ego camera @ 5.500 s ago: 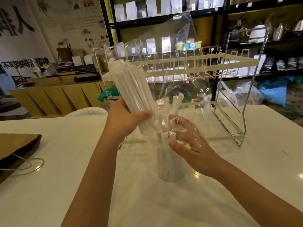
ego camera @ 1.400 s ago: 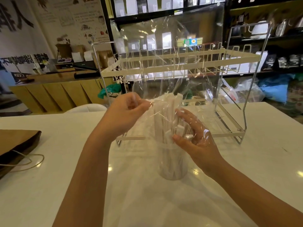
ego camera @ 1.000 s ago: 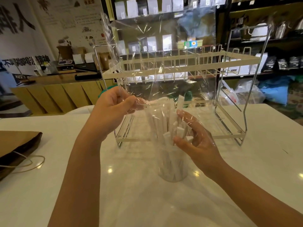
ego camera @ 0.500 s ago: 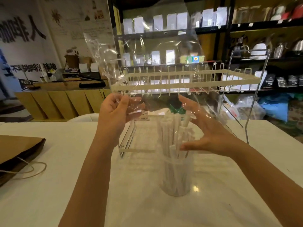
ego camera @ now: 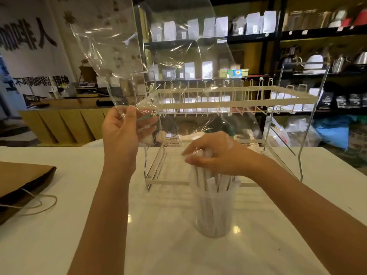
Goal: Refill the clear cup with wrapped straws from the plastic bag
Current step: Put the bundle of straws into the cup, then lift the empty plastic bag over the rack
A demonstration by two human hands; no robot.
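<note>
White tabletop point(ego camera: 59, 235) carries the cup point(ego camera: 213, 217), a clear one standing upright near the middle and packed with paper-wrapped straws point(ego camera: 210, 183) whose tops rise above its rim. The right hand point(ego camera: 220, 153) lies palm down over those tops, its fingers point(ego camera: 190, 152) curled and pressed together around the bundle just above the cup. To the left and higher, the left hand point(ego camera: 123, 133) is raised off the tabletop with its fingers point(ego camera: 148, 119) pinching a lower corner of the bag point(ego camera: 158, 56), a clear plastic one that stands up and fans out wide above both hands, crinkled and see-through; no straws show inside its raised part, and its lower edge near the right hand is hard to make out. At the left edge of the tabletop lies a brown paper bag point(ego camera: 23, 179) with a string handle trailing beside it. Just behind the cup stands a wire rack point(ego camera: 228, 96) with a cream-coloured upper tier. Beyond the tabletop are a wooden counter point(ego camera: 59, 124) on the left and dark shelves point(ego camera: 278, 34) of white pouches and kettles.
</note>
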